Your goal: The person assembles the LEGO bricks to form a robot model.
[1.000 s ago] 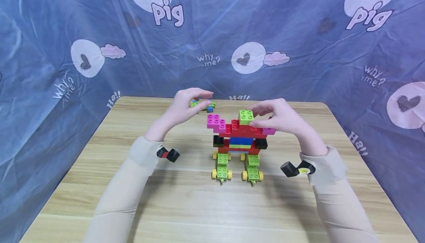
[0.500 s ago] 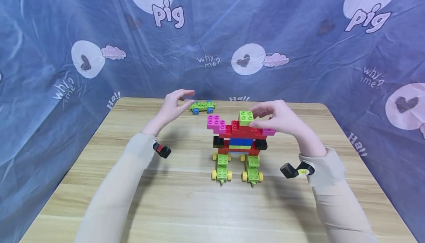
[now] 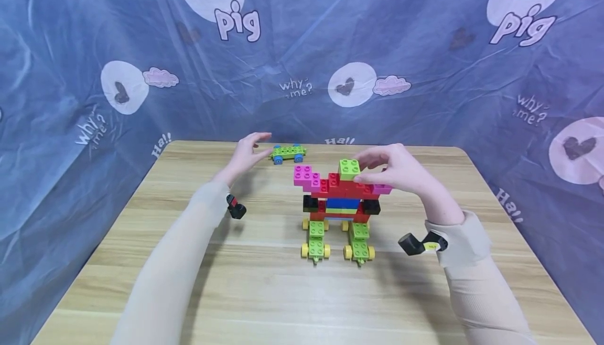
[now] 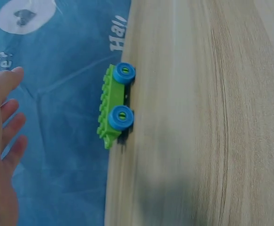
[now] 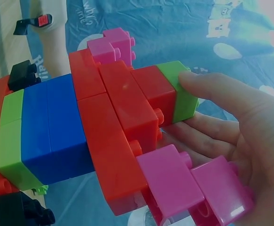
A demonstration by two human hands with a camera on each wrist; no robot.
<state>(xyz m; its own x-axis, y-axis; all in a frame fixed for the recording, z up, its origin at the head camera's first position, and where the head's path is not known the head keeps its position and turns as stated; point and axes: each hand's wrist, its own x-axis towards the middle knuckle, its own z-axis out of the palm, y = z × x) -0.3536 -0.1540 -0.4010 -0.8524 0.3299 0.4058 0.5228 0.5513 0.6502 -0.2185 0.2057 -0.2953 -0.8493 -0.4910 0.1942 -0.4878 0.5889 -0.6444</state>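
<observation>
A toy-brick figure (image 3: 341, 190) stands upright on two green wheeled bases (image 3: 316, 249) with yellow wheels. It has a red and blue body, black side bricks and pink stepped arms. My right hand (image 3: 398, 169) pinches the lime-green top brick (image 3: 349, 169); in the right wrist view the thumb (image 5: 212, 89) lies on that brick, with the fingers behind it. My left hand (image 3: 244, 155) hovers with fingers spread and holds nothing. Just right of it, near the table's far edge, sits a green wheeled base with blue wheels (image 4: 113, 99), apart from the fingers.
All of it stands on a wood-grain table (image 3: 273, 292). A blue printed cloth (image 3: 292, 35) hangs right behind the table's far edge and along both sides. A small black camera is strapped to each wrist.
My left hand has drawn back to the left from over the blue-wheeled base, which now shows fully. The right hand stays at the top brick, and the figure has not moved.
</observation>
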